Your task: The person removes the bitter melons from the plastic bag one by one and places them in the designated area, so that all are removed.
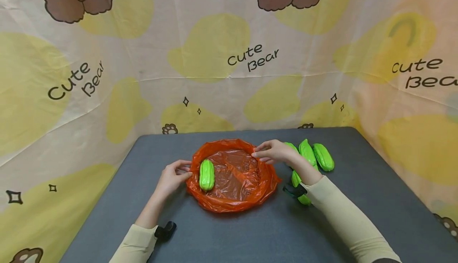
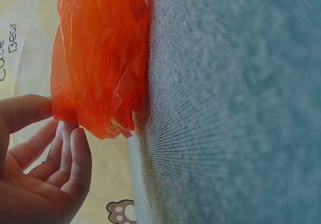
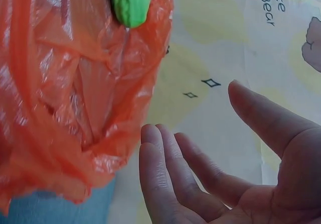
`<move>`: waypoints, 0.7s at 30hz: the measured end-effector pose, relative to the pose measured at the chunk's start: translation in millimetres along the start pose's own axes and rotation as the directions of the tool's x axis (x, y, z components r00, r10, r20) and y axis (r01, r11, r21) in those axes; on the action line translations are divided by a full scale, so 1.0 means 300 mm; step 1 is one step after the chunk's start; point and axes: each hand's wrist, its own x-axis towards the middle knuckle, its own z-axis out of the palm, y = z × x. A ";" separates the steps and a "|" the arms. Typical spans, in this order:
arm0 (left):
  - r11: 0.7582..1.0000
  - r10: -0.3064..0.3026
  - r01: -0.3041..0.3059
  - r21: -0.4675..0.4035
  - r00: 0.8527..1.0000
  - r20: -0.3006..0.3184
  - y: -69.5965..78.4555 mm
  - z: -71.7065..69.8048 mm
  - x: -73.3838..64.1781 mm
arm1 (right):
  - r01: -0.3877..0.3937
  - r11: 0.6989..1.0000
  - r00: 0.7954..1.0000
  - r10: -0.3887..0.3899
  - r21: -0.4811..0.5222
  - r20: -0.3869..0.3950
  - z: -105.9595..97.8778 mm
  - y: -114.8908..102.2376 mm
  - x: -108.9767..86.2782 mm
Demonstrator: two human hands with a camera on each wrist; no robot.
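An orange-red plastic bag (image 1: 268, 183) stands on the table with its mouth spread wide and its edge folded outward. Inside it, by the left wall, lies one bright green, ribbed, oblong vegetable (image 1: 206, 175), perhaps a melon or gourd. My left hand (image 1: 173, 177) pinches the bag's left rim between thumb and fingers; the left wrist view shows the plastic (image 2: 100, 58) between them. Over the far right rim is my right hand (image 1: 275, 151). Its fingers (image 3: 155, 174) are extended, the thumb stands apart, and nothing is between them.
Several more green vegetables (image 1: 323, 157) lie in a group to the right of the bag, partly hidden by my right forearm. A grey table (image 1: 229, 239) carries everything. Printed cloth (image 1: 207, 48) hangs around its back and sides.
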 end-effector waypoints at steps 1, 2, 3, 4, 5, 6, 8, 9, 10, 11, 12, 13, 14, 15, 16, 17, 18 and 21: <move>1.000 -0.001 0.001 -0.002 1.000 0.001 0.000 0.000 0.000 | -0.003 1.000 1.000 0.003 0.008 0.000 0.008 -0.005 0.009; 1.000 -0.001 0.001 -0.004 1.000 0.000 -0.001 0.000 0.000 | 0.000 1.000 1.000 0.000 0.008 0.006 0.016 -0.010 0.017; 1.000 -0.002 0.002 -0.005 1.000 -0.001 -0.002 0.000 0.000 | 0.003 1.000 1.000 -0.003 0.004 0.010 0.023 -0.015 0.026; 1.000 0.001 -0.001 -0.004 1.000 -0.001 -0.003 0.000 0.000 | 0.005 1.000 1.000 -0.005 0.005 0.014 0.031 -0.020 0.033; 1.000 0.000 0.000 -0.003 1.000 -0.002 -0.005 0.000 0.001 | -0.002 1.000 1.000 0.002 0.006 0.010 0.038 -0.025 0.041; 1.000 0.003 -0.003 -0.003 1.000 -0.001 -0.006 0.000 0.002 | -0.002 1.000 1.000 0.002 0.003 0.010 0.046 -0.029 0.048; 1.000 0.003 -0.003 -0.007 1.000 -0.006 -0.008 0.001 0.003 | -0.002 1.000 1.000 0.002 -0.004 0.013 0.062 -0.036 0.063; 1.000 0.006 -0.006 -0.008 1.000 -0.006 -0.007 0.000 0.003 | -0.004 1.000 1.000 0.004 -0.001 0.012 0.071 -0.039 0.070; 1.000 0.010 -0.010 -0.007 1.000 -0.004 -0.008 0.000 0.003 | -0.010 1.000 1.000 0.010 0.002 0.012 0.080 -0.041 0.077; 1.000 0.010 -0.010 -0.010 1.000 -0.005 -0.008 0.001 0.004 | -0.009 1.000 1.000 0.009 0.000 0.017 0.089 -0.043 0.085; 1.000 0.011 -0.011 -0.012 1.000 -0.006 -0.008 0.001 0.003 | -0.009 1.000 1.000 0.009 -0.005 0.017 0.099 -0.044 0.093; 1.000 0.010 -0.010 -0.013 1.000 -0.008 -0.009 0.002 0.004 | -0.014 1.000 1.000 0.014 -0.003 0.015 0.109 -0.046 0.100; 1.000 0.013 -0.013 -0.013 1.000 -0.007 -0.009 0.002 0.004 | -0.017 1.000 1.000 0.017 0.000 0.015 0.119 -0.046 0.108; 1.000 0.017 -0.017 -0.014 1.000 -0.006 -0.009 0.001 0.004 | -0.016 1.000 1.000 0.016 -0.003 0.015 0.128 -0.046 0.115; 1.000 0.018 -0.018 -0.013 1.000 -0.006 -0.009 0.002 0.003 | -0.017 1.000 1.000 0.017 -0.007 0.013 0.137 -0.047 0.121; 1.000 0.019 -0.019 -0.015 1.000 -0.007 -0.009 0.003 0.003 | -0.020 1.000 1.000 0.020 -0.008 0.008 0.147 -0.048 0.128; 1.000 0.021 -0.021 -0.016 1.000 -0.007 -0.008 0.002 0.004 | -0.025 1.000 1.000 0.025 -0.009 0.003 0.157 -0.049 0.135; 1.000 0.021 -0.021 -0.020 1.000 -0.005 -0.006 0.001 0.004 | -0.039 0.999 0.999 0.039 -0.001 0.008 0.184 -0.054 0.155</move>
